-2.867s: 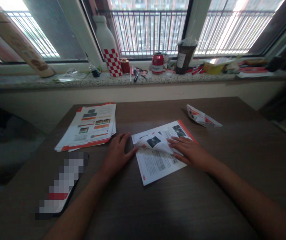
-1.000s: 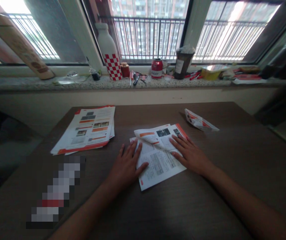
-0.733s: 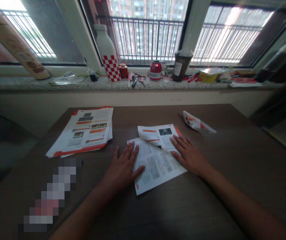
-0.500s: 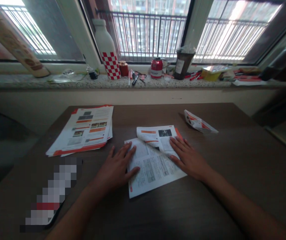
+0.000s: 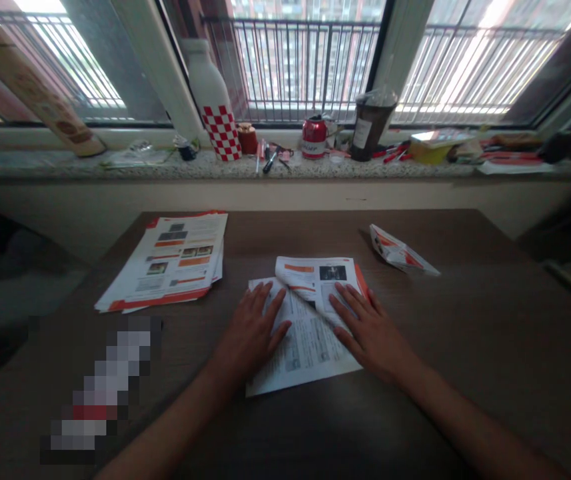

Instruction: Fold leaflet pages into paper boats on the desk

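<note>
A printed sheet of paper (image 5: pixel 310 347) lies on the brown table in front of me, its upper right corner folded over diagonally so that orange and black print shows on the flap. My left hand (image 5: pixel 252 323) rests flat on the left part of the sheet, fingers spread. On the folded flap at the right lies my right hand (image 5: pixel 368 327), its fingers also stretched out and apart. Neither hand grips anything. Parts of the sheet are hidden under both hands.
A stack of printed sheets (image 5: pixel 175 263) lies at the table's back left. A folded paper piece (image 5: pixel 400 250) is at the back right. Something blurred by pixels (image 5: pixel 110 380) lies front left. The windowsill holds a checkered bottle (image 5: pixel 220 127), a red can (image 5: pixel 314 137) and a dark cup (image 5: pixel 368 130).
My left hand has slid slightly right and further over the sheet. My right hand has shifted a little left on the flap. The sheet has turned slightly; the fold stays.
</note>
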Tool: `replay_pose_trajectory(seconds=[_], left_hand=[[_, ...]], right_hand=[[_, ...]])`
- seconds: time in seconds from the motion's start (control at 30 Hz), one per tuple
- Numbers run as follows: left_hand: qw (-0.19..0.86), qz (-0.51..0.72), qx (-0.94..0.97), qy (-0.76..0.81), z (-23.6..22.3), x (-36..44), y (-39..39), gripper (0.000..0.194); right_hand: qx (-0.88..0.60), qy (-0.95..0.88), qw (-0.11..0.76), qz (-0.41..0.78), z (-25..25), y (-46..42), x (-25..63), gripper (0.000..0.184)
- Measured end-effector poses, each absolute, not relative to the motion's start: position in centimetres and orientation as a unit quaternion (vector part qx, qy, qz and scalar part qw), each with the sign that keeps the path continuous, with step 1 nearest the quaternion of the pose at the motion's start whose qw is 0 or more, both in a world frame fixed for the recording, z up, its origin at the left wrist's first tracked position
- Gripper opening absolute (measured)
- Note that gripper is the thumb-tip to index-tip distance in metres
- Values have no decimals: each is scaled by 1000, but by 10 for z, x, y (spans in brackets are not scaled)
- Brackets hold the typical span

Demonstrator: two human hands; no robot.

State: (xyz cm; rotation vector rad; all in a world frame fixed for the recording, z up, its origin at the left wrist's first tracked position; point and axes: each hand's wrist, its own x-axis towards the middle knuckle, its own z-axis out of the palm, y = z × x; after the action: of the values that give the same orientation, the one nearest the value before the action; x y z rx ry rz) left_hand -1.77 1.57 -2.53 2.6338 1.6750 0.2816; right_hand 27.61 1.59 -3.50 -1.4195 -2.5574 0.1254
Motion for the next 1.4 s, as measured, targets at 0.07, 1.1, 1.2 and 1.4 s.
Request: replay_pose_trajectory(seconds=[0.07,1.1,1.2,1.4], left_hand=[[38,105,850,514,-30,-11,16,58],[52,23,832,552,-30,5,-1,72],[55,29,833,550,-29,5,-2,73],[50,39,832,550,-32,5,-2,72]], right_hand=[[-474,-872,110,54,-35,15,275,69],[-482,-866,122,53,-7,21,255,46],[-448,-878,158,56,-11,43,254,43],[-376,-906,165,103,-30,62,254,55]])
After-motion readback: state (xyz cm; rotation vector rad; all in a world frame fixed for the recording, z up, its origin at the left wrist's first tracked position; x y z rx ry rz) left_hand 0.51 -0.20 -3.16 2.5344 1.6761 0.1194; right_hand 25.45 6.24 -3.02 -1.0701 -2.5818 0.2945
